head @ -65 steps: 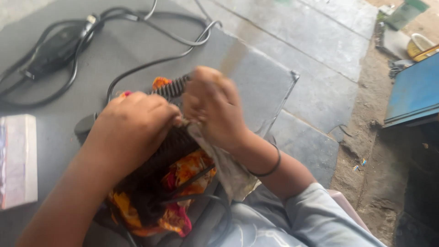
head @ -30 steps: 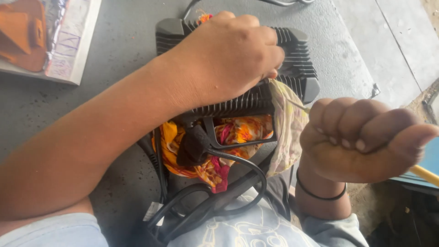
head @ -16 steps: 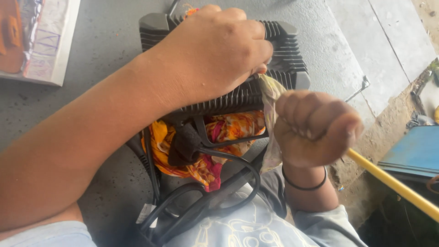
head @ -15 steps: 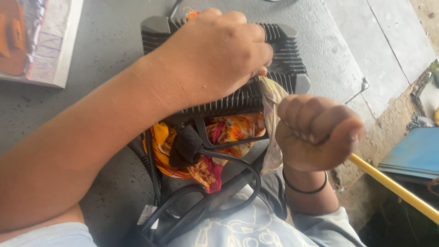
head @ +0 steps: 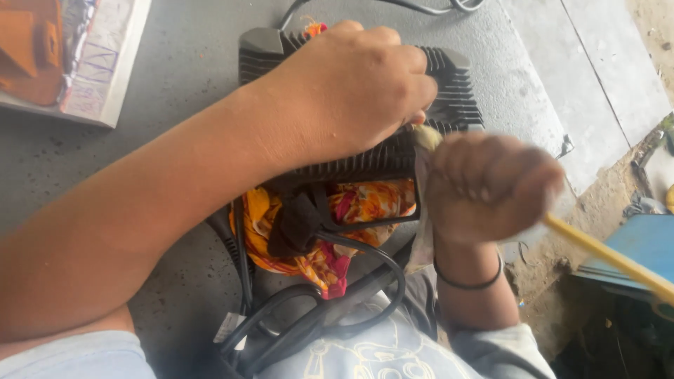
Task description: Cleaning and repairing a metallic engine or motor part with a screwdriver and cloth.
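A black finned metal box (head: 449,98) lies on the grey tabletop (head: 140,182). My left hand (head: 351,91) presses down on top of it, gripping its near edge. My right hand (head: 491,186), blurred, is closed around a yellow stick (head: 611,256) and a pale rag (head: 425,210) at the box's near right corner. Under the box sits an orange and pink patterned cloth (head: 351,210). Black cables (head: 330,309) loop from the box toward my lap.
A printed booklet (head: 67,56) lies at the table's far left. Beyond the table's right edge are concrete slabs (head: 604,63), dirt ground and a blue panel (head: 632,245). A black cable (head: 435,5) runs off the far edge.
My right hand has risen toward the box's corner with the rag and stick, moving fast enough to blur. My left hand stays pressed on the box.
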